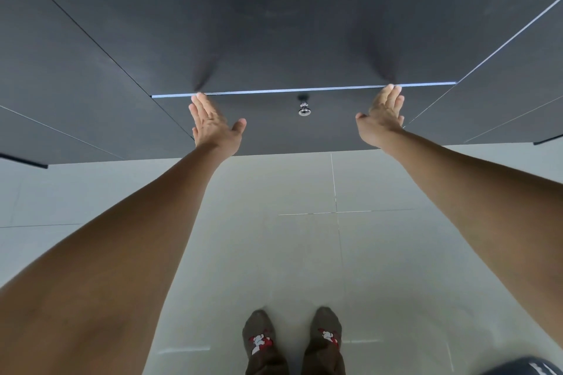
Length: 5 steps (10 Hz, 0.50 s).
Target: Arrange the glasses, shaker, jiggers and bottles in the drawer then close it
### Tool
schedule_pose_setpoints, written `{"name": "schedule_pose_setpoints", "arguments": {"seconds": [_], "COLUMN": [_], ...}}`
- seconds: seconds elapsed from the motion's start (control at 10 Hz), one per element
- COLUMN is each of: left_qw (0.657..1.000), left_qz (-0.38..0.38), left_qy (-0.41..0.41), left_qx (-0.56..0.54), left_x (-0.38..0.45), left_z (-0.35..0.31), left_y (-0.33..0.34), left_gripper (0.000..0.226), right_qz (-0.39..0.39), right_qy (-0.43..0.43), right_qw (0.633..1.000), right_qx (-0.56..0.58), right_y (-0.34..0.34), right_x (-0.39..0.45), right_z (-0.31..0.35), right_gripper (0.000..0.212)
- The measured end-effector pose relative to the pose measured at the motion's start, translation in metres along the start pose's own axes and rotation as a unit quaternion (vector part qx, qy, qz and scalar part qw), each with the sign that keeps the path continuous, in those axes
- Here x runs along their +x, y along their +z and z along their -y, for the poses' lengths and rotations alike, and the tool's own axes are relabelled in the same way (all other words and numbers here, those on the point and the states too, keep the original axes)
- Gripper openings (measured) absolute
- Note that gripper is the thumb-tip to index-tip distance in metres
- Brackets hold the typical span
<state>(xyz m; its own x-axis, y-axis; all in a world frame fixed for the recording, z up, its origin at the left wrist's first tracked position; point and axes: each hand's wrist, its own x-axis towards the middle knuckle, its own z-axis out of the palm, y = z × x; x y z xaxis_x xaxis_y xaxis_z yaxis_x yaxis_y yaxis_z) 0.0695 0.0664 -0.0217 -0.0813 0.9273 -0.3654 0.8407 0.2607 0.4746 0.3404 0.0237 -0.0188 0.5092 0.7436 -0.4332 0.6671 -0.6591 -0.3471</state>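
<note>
The dark drawer front [292, 128] sits below the dark countertop, with a small shiny round knob [304, 109] at its middle. Only a thin bright line shows along its top edge. My left hand [213, 123] lies flat against the drawer front left of the knob, fingers straight and together, fingertips at the top edge. My right hand [382, 114] lies flat on it to the right of the knob in the same way. Neither hand holds anything. No glasses, shaker, jiggers or bottles are in view.
Matching dark cabinet fronts [76, 94] flank the drawer on both sides. A dark countertop [274, 18] fills the top of the view. Below is a pale tiled floor [274, 237] with my two feet in brown socks [292, 341].
</note>
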Motion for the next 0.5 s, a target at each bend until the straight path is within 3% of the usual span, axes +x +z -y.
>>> {"name": "schedule_pose_setpoints", "arguments": {"seconds": [0.2,0.5], "left_qw": [0.999,0.992], "left_qz": [0.013,0.052], "left_qy": [0.025,0.089], "left_qx": [0.038,0.073], "left_x": [-0.049,-0.168], "left_z": [-0.002,-0.048], "left_y": [-0.025,-0.112], "left_gripper": [0.084,0.073], "right_qz": [0.01,-0.001], "right_qy": [-0.034,-0.141], "right_qw": [0.999,0.99], "right_qx": [-0.018,-0.006], "right_y": [-0.022,-0.12], "right_x": [-0.049,-0.177], "right_z": [0.004,0.012], "right_gripper": [0.075,0.07]}}
